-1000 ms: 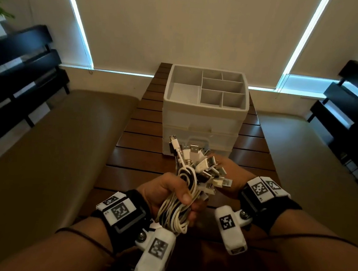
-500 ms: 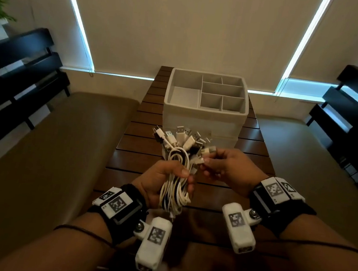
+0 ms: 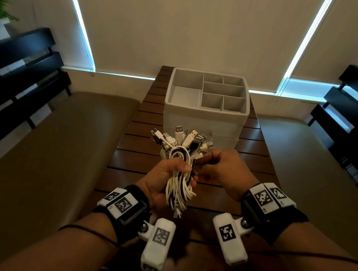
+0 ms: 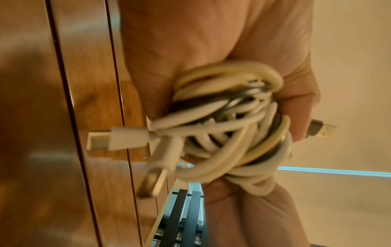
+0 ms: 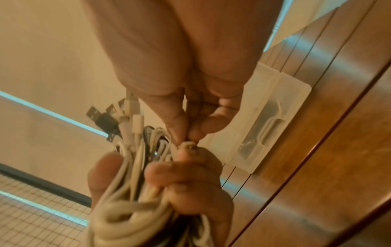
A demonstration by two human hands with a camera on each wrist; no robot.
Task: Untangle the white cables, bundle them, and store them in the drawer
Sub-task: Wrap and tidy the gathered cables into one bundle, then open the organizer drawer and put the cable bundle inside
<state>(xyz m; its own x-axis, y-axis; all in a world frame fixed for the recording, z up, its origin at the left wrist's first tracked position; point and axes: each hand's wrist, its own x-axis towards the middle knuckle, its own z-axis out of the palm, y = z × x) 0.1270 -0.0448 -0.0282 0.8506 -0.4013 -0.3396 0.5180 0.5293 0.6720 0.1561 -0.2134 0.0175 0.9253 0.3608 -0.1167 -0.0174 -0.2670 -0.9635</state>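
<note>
Gripped in the left hand (image 3: 165,181), fingers wrapped fully round its middle, is the bundle of cables (image 3: 179,179): mostly white, with some dark strands among them. Below that fist the loops hang free, one plug dangling lowest. Above it the connector ends (image 3: 183,138) fan out upward in a loose spray. Just right of the fist, the right hand (image 3: 220,169) has thumb and forefinger pinched on a single cable end at the bundle's edge; the right wrist view shows the pinch touching the left hand's fingertips. Beyond both hands, well apart from the bundle, the white drawer unit (image 3: 204,120) stands on the slatted table (image 3: 137,146), its front closed.

Judgement: bundling is in hand and storing is not begun. The next move calls for securing or tucking that loose end without slackening the left fist, then freeing the right hand to pull a drawer open
</note>
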